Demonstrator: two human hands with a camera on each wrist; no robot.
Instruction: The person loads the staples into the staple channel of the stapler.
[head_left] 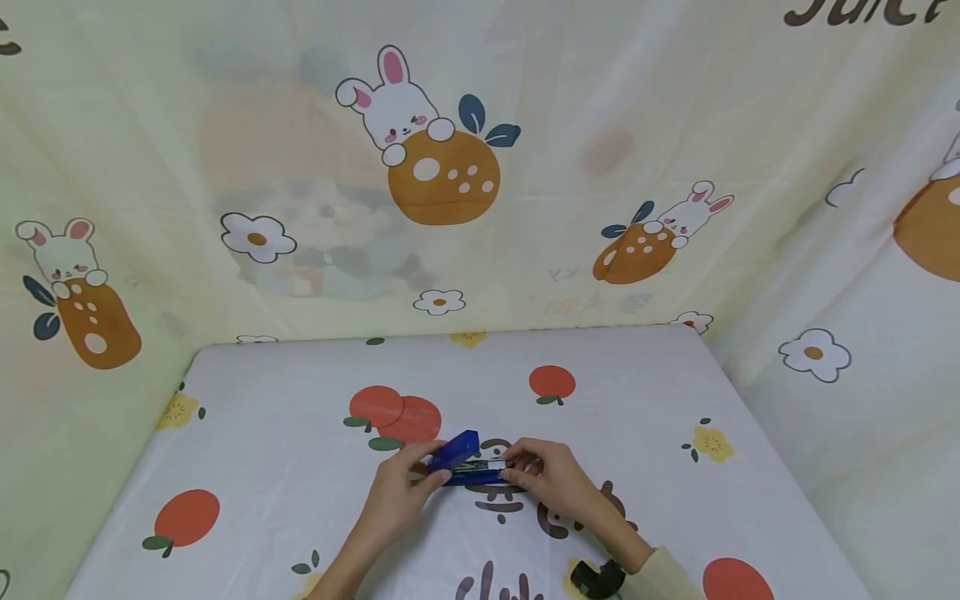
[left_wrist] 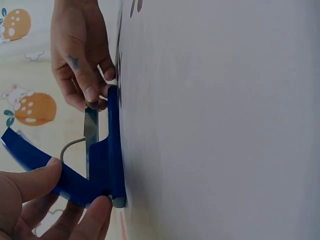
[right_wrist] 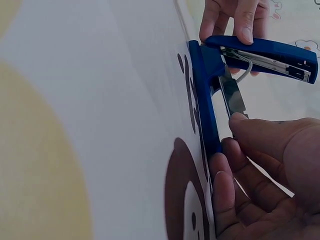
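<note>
A blue stapler [head_left: 461, 450] lies on the table, its top arm [right_wrist: 280, 55] swung up from its base [left_wrist: 116, 150]. Between arm and base runs the metal staple magazine [right_wrist: 231, 92], with a curved wire [left_wrist: 72, 145] rising from it toward the arm. My left hand [head_left: 397, 493] grips the hinge end, thumb on the raised arm and fingers beneath. My right hand [head_left: 558, 479] pinches the free end of the magazine between thumb and forefinger. Its other fingers [right_wrist: 222, 185] sit by the front tip of the base.
The table [head_left: 262, 467] carries a white cloth printed with fruit and flowers. A printed curtain [head_left: 540, 250] hangs behind it and along both sides. Something black [head_left: 597, 577] is by the right wrist, near the sleeve [head_left: 667, 577].
</note>
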